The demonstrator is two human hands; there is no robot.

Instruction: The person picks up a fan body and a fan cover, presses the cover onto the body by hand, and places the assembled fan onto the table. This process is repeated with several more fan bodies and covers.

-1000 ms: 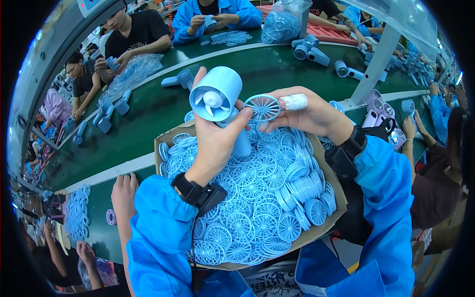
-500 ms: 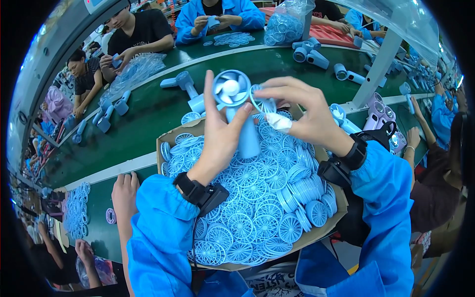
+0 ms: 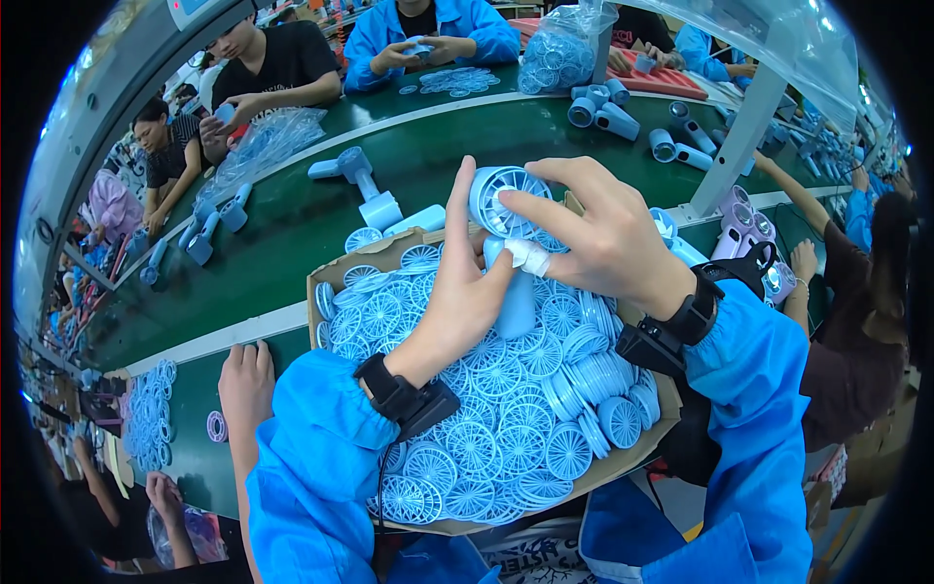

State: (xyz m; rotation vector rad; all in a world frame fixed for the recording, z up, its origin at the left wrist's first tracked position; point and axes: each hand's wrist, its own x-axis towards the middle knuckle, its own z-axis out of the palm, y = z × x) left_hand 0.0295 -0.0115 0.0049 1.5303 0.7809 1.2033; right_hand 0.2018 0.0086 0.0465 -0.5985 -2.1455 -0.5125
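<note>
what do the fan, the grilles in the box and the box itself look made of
Fan: probably hard moulded plastic with a soft sheen; its even light blue and smooth, rounded form suggest it.
Grilles: likely plastic too, slightly glossy; the thin, uniform spokes look moulded.
Box: most likely cardboard, matte; plain brown with thin walls.

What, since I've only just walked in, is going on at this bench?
A person's left hand holds a light blue handheld fan, while the right hand has its fingers over the spoked cover at its front; whether it's fully seated can't be told. Below sits a cardboard box of loose covers. More fan bodies lie on the green table beyond, where someone in a blue jacket handles a small part.
</note>
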